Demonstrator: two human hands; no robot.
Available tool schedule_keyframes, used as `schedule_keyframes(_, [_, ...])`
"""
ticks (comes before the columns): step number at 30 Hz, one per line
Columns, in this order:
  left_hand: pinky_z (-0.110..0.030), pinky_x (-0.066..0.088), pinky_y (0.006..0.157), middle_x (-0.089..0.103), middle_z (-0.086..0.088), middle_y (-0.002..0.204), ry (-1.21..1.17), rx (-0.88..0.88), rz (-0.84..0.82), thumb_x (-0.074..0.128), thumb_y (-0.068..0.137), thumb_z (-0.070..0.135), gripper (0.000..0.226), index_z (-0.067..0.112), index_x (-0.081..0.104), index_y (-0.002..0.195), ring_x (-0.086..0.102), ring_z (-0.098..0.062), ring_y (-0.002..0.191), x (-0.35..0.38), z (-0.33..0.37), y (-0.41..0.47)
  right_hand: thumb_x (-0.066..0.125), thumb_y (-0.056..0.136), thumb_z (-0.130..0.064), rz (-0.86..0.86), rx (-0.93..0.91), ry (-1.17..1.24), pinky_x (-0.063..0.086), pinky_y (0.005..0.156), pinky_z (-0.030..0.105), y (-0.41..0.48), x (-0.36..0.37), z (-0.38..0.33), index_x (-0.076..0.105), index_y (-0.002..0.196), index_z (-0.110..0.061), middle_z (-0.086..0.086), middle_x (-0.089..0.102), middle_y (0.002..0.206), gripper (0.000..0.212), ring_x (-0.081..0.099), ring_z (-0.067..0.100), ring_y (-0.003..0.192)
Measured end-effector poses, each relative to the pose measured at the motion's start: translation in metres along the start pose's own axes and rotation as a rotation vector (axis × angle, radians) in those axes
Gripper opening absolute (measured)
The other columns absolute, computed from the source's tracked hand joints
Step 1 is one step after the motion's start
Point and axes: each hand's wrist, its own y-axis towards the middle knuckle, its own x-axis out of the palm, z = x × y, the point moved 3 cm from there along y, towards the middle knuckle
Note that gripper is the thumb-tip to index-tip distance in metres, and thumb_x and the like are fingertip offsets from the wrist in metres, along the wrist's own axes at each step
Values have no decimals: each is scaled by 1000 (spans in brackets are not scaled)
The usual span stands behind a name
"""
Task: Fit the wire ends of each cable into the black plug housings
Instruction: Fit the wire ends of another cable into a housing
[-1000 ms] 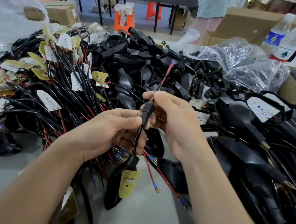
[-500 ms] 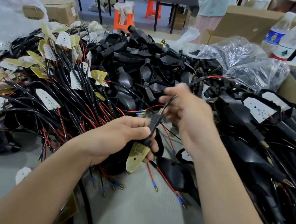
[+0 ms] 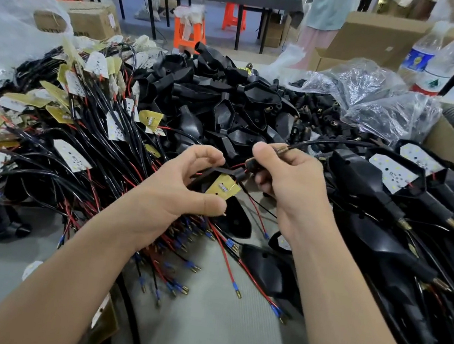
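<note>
I find both hands raised over the near edge of the desk (image 3: 212, 337), close together and just in front of the heaps of parts.

Left hand (image 3: 176, 194): the fingers are curled, forefinger above and thumb below, clamped on a black housing (image 3: 214, 171). A yellow circuit board (image 3: 222, 187) sits against the housing's underside, tilted, between the two hands.

Right hand (image 3: 290, 186): the fingers are folded in on a black cable (image 3: 339, 142) and on a short black sleeve (image 3: 251, 165) at the fingertips. The sleeve is just beside the end of the housing; I cannot tell whether they touch. A brass tip (image 3: 280, 150) shows above the thumb, and the cable runs from there off to the right. Thin red and black wires hang from the sleeve towards the desk.

Surroundings: a heap of empty black housings (image 3: 229, 100) lies behind the hands. A tangle of cables with small boards (image 3: 81, 129) lies to the left. Housings with white boards fitted (image 3: 387, 175) lie to the right. Loose wire ends with blue collars (image 3: 176, 286) rest on the desk under the left wrist. Clear plastic bags (image 3: 374, 93) and two water bottles (image 3: 436, 61) stand at the far right.
</note>
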Motion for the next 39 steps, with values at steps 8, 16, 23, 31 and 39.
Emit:
schedule_keyframes(8, [-14,55,85,68,13,119,276,197,103,79,72,-18,67,32,61,113,65,10,100,5,8,0,76,91,-19,-11,37,56,47,49,22,1,7,7,69,81,-10,8,71,72,15,59,13,51])
schedule_keyframes(16, [-38,59,97,65,24,129,164,241,137,77,66,5,59,37,61,113,60,2,122,5,7,1,74,94,-21,-49,103,135,48,45,20,0,6,5,67,91,-4,4,71,68,18,63,12,51])
schedule_keyframes(23, [-35,63,62,74,2,123,-196,220,203,62,78,5,23,23,62,92,75,-33,99,3,7,2,75,93,-22,-57,85,99,42,43,18,0,5,4,68,81,-4,8,68,66,23,56,10,47])
schedule_keyframes(31, [-35,63,63,65,-26,91,-117,215,360,58,93,24,30,-3,63,81,71,-42,88,4,5,5,79,85,-46,49,58,-50,29,38,16,-1,5,4,50,63,-17,7,49,49,47,36,11,39])
schedule_keyframes(39, [-34,62,61,76,-18,100,-244,196,419,53,94,-2,31,17,68,73,75,-32,88,2,10,0,70,63,-71,103,-94,-139,31,52,30,-6,16,4,46,65,4,12,45,56,79,37,19,50])
